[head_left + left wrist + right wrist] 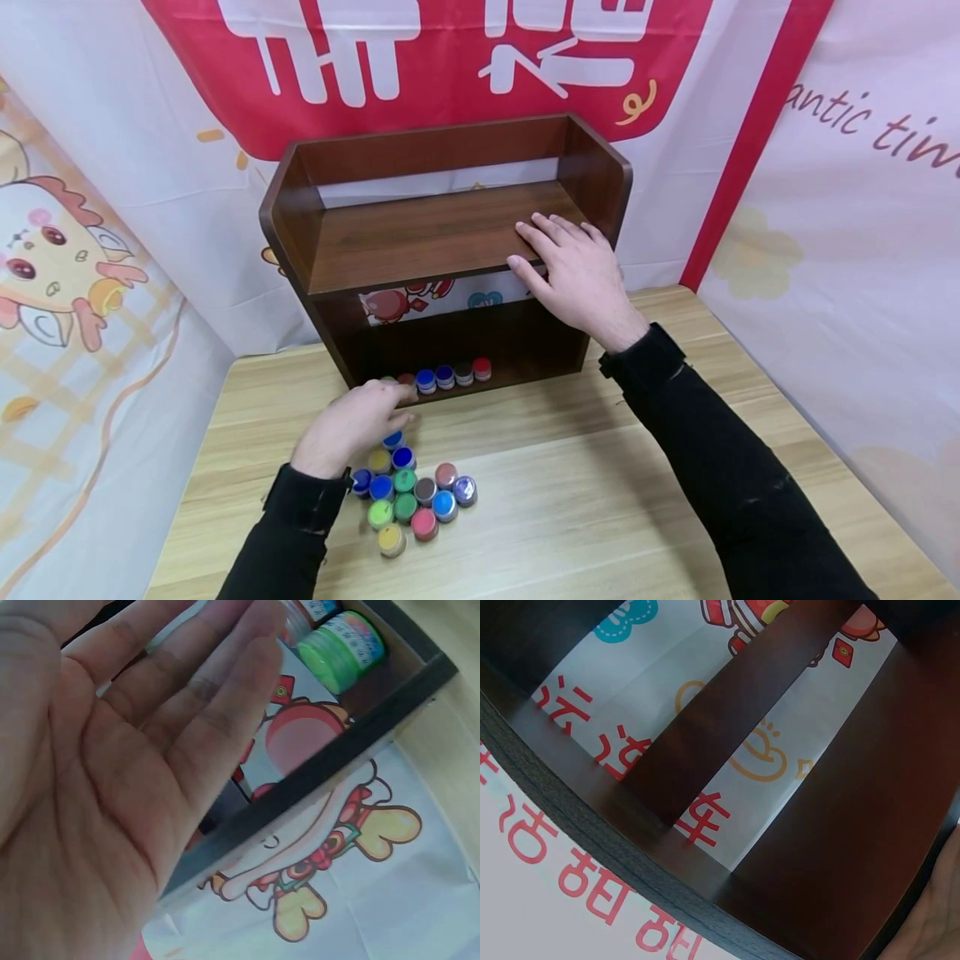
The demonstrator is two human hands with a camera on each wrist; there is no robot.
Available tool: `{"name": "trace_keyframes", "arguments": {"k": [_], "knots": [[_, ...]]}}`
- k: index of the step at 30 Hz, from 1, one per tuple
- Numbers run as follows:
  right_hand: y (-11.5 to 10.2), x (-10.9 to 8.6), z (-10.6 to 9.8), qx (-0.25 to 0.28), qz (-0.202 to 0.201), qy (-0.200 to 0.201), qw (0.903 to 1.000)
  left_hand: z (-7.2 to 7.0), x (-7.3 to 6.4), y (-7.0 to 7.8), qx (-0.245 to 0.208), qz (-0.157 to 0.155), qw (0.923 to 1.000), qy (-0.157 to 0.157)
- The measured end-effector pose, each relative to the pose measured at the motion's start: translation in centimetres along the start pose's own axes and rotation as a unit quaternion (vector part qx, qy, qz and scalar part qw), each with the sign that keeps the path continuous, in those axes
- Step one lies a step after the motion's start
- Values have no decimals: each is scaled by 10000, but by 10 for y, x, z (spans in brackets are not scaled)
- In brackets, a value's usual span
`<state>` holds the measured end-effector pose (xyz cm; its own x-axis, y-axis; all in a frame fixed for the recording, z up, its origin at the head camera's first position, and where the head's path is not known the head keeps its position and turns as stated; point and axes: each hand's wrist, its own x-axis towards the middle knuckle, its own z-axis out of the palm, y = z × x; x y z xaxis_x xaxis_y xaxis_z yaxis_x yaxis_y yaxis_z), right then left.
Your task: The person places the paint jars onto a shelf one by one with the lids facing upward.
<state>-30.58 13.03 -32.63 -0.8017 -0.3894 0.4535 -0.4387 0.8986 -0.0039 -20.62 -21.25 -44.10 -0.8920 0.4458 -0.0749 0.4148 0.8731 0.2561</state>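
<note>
My left hand (351, 423) reaches to the left end of the lower shelf, its fingers beside a row of small paint jars. In that row stand a blue jar (425, 382), a dark jar (463, 374) and a red jar (482, 369), among others. The left wrist view shows the palm with fingers extended, fingertips right at a clear jar and close to a light-green jar (341, 652) in the shelf corner. My right hand (576, 275) lies palm down, fingers spread, on the right part of the upper board of the brown wooden shelf (427, 237).
A loose cluster of paint jars lies on the wooden table (570, 500) before the shelf, including a yellow jar (391, 540), a green jar (405, 507) and a pink jar (424, 524). Printed cloth (795, 208) hangs behind and at both sides.
</note>
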Motion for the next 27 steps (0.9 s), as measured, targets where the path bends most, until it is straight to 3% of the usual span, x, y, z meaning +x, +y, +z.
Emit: {"name": "trace_keyframes", "arguments": {"k": [7,14,22,27], "knots": [[0,0,1,-32,8,-5,10000,10,-11,-9,-244,-324,9991,-154],[0,-1,0,-22,14,-24,10000,17,-13,-14,-280,-141,9992,-267],[0,0,1,-27,17,-4,10000,20,-13,-19,-413,-143,9981,-430],[0,0,1,-28,15,-16,10000,23,-11,-26,-422,-105,9985,-343]]}}
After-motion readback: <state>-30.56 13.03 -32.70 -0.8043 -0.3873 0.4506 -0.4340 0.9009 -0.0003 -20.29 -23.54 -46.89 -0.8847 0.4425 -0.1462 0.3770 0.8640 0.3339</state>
